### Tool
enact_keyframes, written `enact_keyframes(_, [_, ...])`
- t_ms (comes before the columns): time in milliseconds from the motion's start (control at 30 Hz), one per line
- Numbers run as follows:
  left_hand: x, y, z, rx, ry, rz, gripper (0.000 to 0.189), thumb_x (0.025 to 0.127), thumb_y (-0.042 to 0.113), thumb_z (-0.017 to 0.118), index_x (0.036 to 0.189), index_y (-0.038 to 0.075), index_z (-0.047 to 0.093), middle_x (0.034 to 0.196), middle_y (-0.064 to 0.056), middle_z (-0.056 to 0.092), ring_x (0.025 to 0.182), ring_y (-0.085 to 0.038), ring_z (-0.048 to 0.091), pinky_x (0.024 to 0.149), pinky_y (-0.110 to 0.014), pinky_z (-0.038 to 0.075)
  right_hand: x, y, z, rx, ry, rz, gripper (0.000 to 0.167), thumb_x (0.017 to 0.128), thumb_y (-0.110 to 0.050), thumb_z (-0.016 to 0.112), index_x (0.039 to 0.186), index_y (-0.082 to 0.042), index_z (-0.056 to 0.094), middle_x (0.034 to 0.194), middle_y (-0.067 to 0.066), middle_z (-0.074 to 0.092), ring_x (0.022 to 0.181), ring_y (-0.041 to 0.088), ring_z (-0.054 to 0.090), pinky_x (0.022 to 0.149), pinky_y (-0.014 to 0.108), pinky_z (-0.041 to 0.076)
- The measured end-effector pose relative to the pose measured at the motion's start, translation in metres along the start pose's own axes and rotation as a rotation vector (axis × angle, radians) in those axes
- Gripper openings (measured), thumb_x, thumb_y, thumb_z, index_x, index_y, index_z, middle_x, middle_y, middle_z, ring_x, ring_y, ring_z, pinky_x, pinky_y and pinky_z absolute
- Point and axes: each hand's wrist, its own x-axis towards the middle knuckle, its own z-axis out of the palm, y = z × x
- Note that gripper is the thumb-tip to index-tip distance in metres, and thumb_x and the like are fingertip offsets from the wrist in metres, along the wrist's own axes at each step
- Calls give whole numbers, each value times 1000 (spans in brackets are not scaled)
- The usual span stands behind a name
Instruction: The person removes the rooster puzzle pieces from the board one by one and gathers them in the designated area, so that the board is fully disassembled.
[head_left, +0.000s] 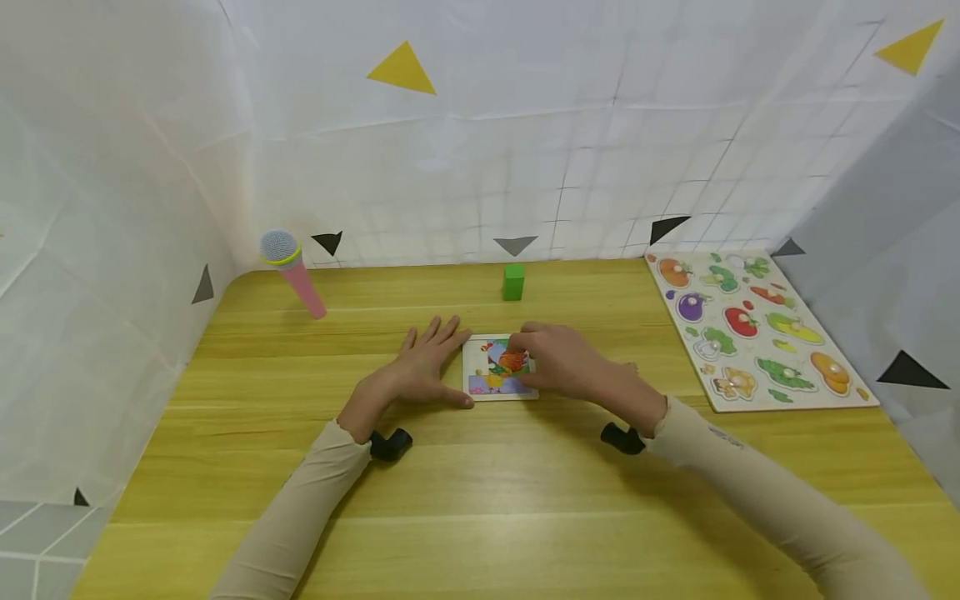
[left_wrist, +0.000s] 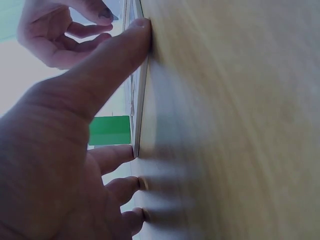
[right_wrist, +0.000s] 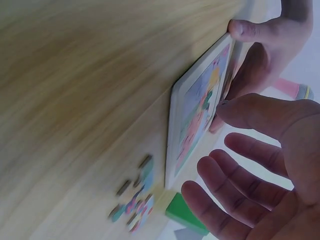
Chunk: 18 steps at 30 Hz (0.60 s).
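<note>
A small framed jigsaw puzzle [head_left: 495,385] with a colourful picture lies flat on the wooden table, with a pale bare patch at its upper left. My left hand [head_left: 423,371] is spread along its left side, the thumb at the near corner and a fingertip at the far corner. Over the right part of the puzzle hovers my right hand [head_left: 562,360], its fingers loosely bent and apart from the thumb. The right wrist view shows nothing between them. Loose jigsaw pieces [right_wrist: 136,197] lie on the table beside the frame, mostly hidden by my right wrist in the head view.
Beyond the puzzle stands a green block [head_left: 513,283]. A pink toy microphone [head_left: 303,287] is at the back left. To the right lies a wooden vegetable peg board [head_left: 757,333]. White sheeting [head_left: 450,183] rises behind the table's back edge.
</note>
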Motion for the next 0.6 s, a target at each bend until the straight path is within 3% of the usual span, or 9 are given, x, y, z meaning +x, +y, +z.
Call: enact_keyframes(600, [0, -1, 0, -7, -9, 22, 112, 78, 63, 77, 162, 16, 19, 168, -10, 0, 151, -34, -9, 115, -62, -6, 20, -18, 20, 66, 15, -104, 23, 84, -13, 79, 104, -6, 73, 93, 4, 66, 74, 13, 54, 66, 29, 48])
